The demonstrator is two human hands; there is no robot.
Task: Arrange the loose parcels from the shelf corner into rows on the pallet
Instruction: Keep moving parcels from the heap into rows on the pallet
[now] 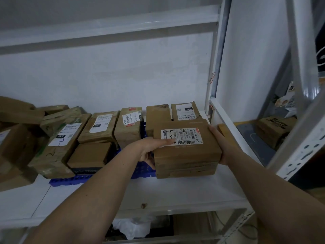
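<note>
Both hands grip one brown parcel (187, 148): left hand (151, 150) thumb on its label, right hand (219, 143) clasping the far side. The parcel sits at the right end of the blue pallet (70, 180), in front of two other parcels (184, 110)

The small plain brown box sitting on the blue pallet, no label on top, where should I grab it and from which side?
Grip the plain brown box by its left and right side walls, coming down from above and in front. Its top is flat and bare, parcels crowd its left and back, and the front edge faces the open blue pallet rim.
</note>
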